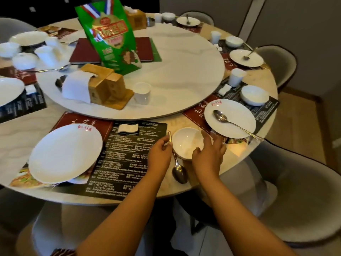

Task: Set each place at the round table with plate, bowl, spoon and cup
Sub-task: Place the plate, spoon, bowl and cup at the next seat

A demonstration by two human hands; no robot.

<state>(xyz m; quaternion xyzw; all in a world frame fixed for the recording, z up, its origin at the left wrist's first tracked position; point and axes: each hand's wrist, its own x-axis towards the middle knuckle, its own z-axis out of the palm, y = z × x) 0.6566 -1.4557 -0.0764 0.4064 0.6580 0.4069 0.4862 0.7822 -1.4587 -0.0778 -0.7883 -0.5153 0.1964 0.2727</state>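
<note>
Near edge of the round tabletop [129, 197], one place half laid. The left hand [160, 156] pinches the handle of a metal spoon [178, 171], whose head lies on the tabletop beside the place mat [127, 159]. The right hand [207, 157], its grip spread and holding nothing, reaches round the right side of the white bowl [187, 143]; whether it touches the rim cannot be told. The bowl stands just right of the mat, well apart from the plate [64, 154] on the mat's left part.

To do the step well, judged from this layout: steady the bowl with the right hand, shift it onto the mat as at the neighbouring place, and lay the spoon flat on the plate.

Count at this place: one plate, one bowl, one spoon, one small white rest [128, 128]; no cup yet. The nearest cup [141, 93] stands on the turntable [184, 71].
</note>
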